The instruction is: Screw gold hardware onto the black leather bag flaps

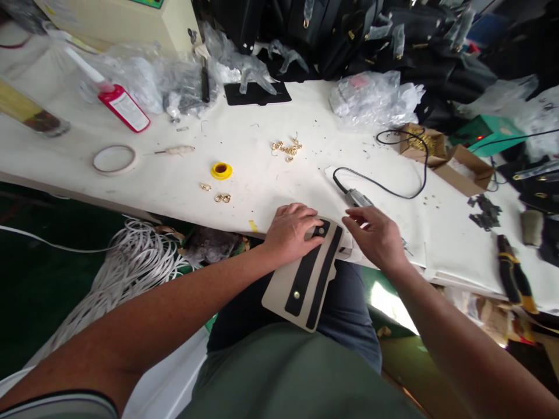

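A flat beige panel (283, 285) with two black strips and brass-coloured snaps lies slanted across the table's front edge, its lower end over my lap. My left hand (293, 231) holds it near the top, thumb and fingers pressed on the upper end of one black strip (301, 270). Just right of the panel's top corner is my right hand (378, 235), apart from it, with thumb and fingers curled close together. Whatever may be between those fingertips is too small to make out. Behind this hand lies a grey corded hand tool (357, 198), partly covered by it.
Gold metal clasps (287, 148), a yellow spool (221, 170), a tape roll (114, 159) and a red glue bottle (124, 107) are on the white table. Pliers (514, 270) and cardboard boxes (465, 169) stand right. Black bags (332, 35) line the back.
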`<action>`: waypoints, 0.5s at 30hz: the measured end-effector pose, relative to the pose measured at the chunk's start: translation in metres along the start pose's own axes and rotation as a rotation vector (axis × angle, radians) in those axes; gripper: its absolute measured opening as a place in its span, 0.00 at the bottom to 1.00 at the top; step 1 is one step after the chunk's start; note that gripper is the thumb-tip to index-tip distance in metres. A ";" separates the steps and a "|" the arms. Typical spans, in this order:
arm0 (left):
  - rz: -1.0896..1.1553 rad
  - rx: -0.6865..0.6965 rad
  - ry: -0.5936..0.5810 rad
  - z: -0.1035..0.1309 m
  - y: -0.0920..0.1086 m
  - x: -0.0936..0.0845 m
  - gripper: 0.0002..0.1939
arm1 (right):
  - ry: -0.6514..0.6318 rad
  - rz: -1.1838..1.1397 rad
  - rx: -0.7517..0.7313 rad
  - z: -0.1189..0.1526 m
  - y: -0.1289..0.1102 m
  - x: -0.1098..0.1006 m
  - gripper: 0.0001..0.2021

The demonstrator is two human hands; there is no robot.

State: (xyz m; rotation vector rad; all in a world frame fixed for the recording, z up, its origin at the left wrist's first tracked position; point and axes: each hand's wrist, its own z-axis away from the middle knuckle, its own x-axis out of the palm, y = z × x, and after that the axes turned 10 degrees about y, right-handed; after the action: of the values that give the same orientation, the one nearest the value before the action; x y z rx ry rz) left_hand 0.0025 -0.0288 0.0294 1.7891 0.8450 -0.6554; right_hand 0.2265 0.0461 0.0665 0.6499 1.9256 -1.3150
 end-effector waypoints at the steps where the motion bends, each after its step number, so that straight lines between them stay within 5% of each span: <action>1: 0.006 0.001 0.002 0.000 0.000 0.000 0.15 | 0.069 0.116 -0.037 -0.003 0.008 -0.006 0.18; 5: 0.018 0.010 0.010 0.001 -0.002 0.001 0.15 | 0.021 0.499 0.035 -0.013 0.046 -0.025 0.32; 8: 0.011 0.011 0.017 0.002 -0.003 0.003 0.15 | -0.065 0.475 0.085 -0.017 0.067 -0.029 0.29; 11: 0.010 0.009 0.016 0.002 -0.004 0.003 0.16 | -0.044 0.202 0.189 -0.017 0.068 -0.034 0.24; 15: 0.010 0.017 0.017 0.002 -0.003 0.003 0.15 | -0.013 -0.595 0.402 -0.011 0.033 -0.039 0.20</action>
State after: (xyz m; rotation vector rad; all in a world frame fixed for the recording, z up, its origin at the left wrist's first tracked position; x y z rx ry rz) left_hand 0.0020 -0.0296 0.0248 1.8157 0.8441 -0.6432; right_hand 0.2720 0.0677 0.0800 0.2447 1.9319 -2.1026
